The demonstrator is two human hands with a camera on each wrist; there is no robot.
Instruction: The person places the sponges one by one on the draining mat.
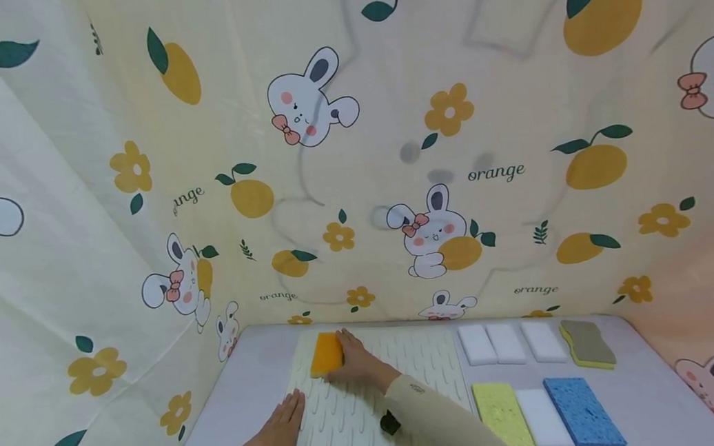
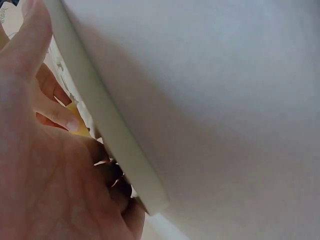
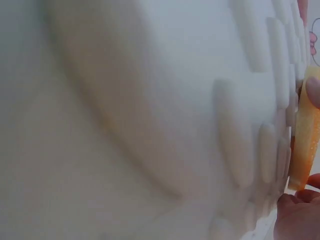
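Observation:
An orange sponge (image 1: 327, 353) with a paler layer is on the far left part of a cream mat (image 1: 429, 363) covered in raised ridges. My right hand (image 1: 361, 364) grips this sponge from its right side, and in the right wrist view the sponge (image 3: 305, 137) sits against the ridges. My left hand (image 1: 272, 433) rests at the mat's near left side, fingers extended and thumb spread. From the left wrist, the left hand (image 2: 60, 165) lies along the mat's thick edge (image 2: 107, 120); its fingertips are partly hidden.
Right of the mat are several white pads (image 1: 477, 346) in a row, plus a grey-and-yellow sponge (image 1: 589, 343). Nearer lie a yellow sponge (image 1: 502, 416), another white pad (image 1: 541, 419) and a blue sponge (image 1: 584, 412). A patterned curtain (image 1: 353, 168) encloses the table.

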